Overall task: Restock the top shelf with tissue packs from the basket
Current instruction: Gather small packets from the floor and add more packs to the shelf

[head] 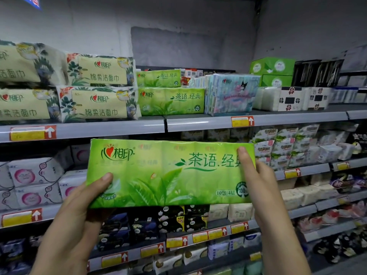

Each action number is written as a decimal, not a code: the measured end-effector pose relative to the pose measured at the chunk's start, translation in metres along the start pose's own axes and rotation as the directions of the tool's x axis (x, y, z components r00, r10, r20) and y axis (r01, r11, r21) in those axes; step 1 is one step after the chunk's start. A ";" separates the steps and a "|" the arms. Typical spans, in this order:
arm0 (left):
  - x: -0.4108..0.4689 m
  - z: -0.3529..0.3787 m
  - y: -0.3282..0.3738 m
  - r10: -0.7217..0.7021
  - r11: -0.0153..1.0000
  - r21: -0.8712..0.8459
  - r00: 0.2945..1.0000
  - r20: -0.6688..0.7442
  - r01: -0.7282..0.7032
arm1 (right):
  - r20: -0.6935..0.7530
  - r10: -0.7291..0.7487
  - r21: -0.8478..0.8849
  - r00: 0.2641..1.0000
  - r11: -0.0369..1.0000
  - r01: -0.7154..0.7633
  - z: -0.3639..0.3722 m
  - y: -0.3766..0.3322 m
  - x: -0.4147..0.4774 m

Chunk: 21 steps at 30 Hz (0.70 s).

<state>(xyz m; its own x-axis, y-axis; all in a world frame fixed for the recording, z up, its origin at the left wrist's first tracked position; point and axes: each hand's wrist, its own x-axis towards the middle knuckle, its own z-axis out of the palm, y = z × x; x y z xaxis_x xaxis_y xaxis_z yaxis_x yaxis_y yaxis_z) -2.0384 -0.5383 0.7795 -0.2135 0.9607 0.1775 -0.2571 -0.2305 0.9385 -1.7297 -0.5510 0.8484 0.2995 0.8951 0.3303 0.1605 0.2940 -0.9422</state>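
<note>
I hold a long green tissue pack (168, 173) with a tea-leaf print flat in front of me, just below the top shelf's front rail (119, 127). My left hand (83, 203) grips its lower left corner, thumb on the front. My right hand (258, 181) grips its right end, thumb lying up the front. On the top shelf stand two matching green packs (170, 101), one stacked on the other. The basket is out of view.
Cream facial-towel packs (97, 88) fill the top shelf's left side. A pale blue tissue bundle (230, 94), white packs and green boxes (272, 71) stand to the right. Lower shelves are packed with goods. A grey wall rises behind.
</note>
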 end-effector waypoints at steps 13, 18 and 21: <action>0.016 0.098 -0.026 0.104 0.994 -0.006 0.992 -0.076 -0.105 | 0.073 -0.042 0.078 0.996 0.996 0.036 -0.065 0.021 0.084; 0.016 0.110 -0.021 0.140 0.990 0.034 0.987 -0.082 -0.137 | 0.067 -0.017 0.097 0.998 0.995 0.011 -0.069 0.026 0.093; 0.021 0.114 -0.018 0.157 0.987 0.055 0.985 -0.073 -0.153 | 0.067 -0.016 0.108 0.998 0.994 0.008 -0.066 0.025 0.099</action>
<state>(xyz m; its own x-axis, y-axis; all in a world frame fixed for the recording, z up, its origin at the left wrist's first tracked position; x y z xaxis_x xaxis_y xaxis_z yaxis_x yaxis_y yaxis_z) -1.9310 -0.4963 0.8005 -0.3195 0.8986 0.3008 -0.1688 -0.3663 0.9151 -1.6342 -0.4775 0.8613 0.2336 0.9108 0.3404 0.0602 0.3359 -0.9400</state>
